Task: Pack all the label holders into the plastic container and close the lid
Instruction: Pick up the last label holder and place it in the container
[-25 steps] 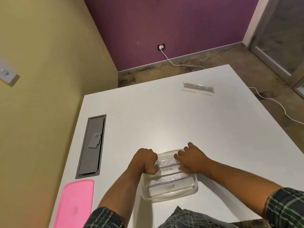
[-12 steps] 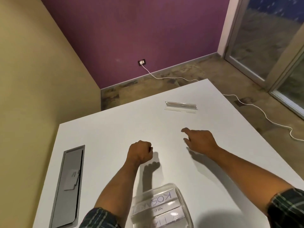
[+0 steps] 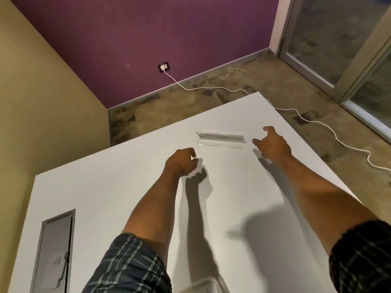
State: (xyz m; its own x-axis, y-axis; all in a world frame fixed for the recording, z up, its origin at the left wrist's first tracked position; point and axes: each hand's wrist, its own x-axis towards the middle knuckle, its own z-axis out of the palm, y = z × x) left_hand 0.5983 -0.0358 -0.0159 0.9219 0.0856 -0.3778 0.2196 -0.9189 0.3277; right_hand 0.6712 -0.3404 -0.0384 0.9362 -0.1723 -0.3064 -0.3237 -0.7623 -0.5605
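Both hands are reaching for the last label holder [image 3: 220, 141] lying far out on the table [image 3: 127, 176]; it is best pinched by its two ends and lifted level. The left hand [image 3: 182, 162] is hanging loosely curled and holding nothing just short of the holder, while the right hand [image 3: 273, 145], fingers spread, is just beside its right end. The holder is a clear, folded plastic strip.

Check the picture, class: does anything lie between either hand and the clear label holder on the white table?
Nothing visible does. The label holder lies alone on the table, with bare surface between it and the left hand and the right hand.
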